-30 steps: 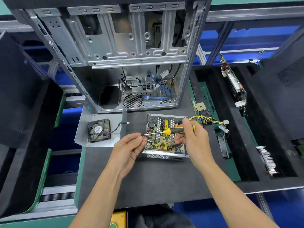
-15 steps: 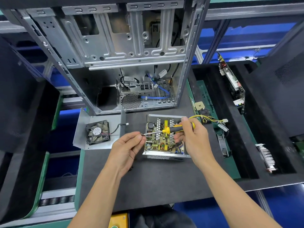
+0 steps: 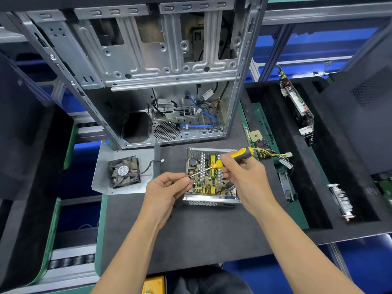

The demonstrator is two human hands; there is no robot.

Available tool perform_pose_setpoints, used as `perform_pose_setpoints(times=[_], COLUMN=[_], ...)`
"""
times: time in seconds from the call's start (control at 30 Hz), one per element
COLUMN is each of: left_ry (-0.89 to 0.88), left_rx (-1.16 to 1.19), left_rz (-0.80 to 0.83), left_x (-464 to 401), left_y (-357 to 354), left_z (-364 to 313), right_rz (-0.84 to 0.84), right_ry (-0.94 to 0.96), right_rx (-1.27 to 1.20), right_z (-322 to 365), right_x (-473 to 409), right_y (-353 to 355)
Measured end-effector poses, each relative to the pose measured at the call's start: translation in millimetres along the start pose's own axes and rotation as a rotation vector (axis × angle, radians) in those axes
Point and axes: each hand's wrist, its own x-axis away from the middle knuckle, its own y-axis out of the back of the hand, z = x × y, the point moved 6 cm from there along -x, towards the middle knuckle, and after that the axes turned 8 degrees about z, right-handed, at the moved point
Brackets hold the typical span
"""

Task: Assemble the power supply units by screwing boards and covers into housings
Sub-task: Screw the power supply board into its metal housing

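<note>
Head view: right hand (image 3: 246,179) grips screwdriver (image 3: 231,159) handle.
Left hand (image 3: 167,188): pinches its tip, near housing (image 3: 211,199).

The round white label at the hub of the fan (image 3: 124,172) carries printed lettering. It is too small to read. No other text is legible.

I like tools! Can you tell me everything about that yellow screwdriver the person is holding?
The screwdriver has a chunky yellow handle with a dark grey grip part and a thin, shiny metal shaft. It lies slanted above the open power supply, handle up to the right, tip down to the left. The right hand grips the handle. The left hand pinches at the tip; whether a screw sits there is hidden by the fingers.
</note>
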Motion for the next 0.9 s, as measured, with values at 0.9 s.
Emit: perform_pose_setpoints(times=[0.9], left_ry=[0.088], left_rx=[-0.013], left_rz=[-0.018], left_x=[-4.7], left_y=[4.5], left_z=[5.4], right_rz=[-0.084], right_ry=[-0.055], right_rx=[-0.108], right_z=[-9.4], right_x=[1.6], right_y=[34.9])
